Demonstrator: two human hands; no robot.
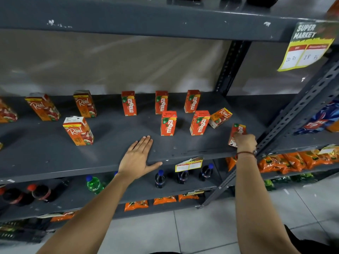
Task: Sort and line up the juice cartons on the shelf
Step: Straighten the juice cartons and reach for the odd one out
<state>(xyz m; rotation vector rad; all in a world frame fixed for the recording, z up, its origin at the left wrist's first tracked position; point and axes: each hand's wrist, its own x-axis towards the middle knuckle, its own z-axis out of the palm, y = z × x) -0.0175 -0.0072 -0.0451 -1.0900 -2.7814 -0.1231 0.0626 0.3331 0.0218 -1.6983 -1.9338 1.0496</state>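
Observation:
On the grey shelf (55,158) stand several red Maaza cartons: three in a back row (129,103) and two nearer the front (168,123). Orange Real cartons (78,131) stand on the left, and one Real carton (220,117) lies tilted at the right. My right hand (244,141) is closed on a tilted Maaza carton (238,129) near the shelf's front right corner. My left hand (138,159) lies flat, fingers apart, on the shelf's front edge and holds nothing.
A perforated upright post (297,110) stands just right of my right hand. A price sign (308,46) hangs from the shelf above. Bottles (159,178) and orange snack packs (286,160) fill the lower shelves. A price tag (189,165) hangs on the front edge.

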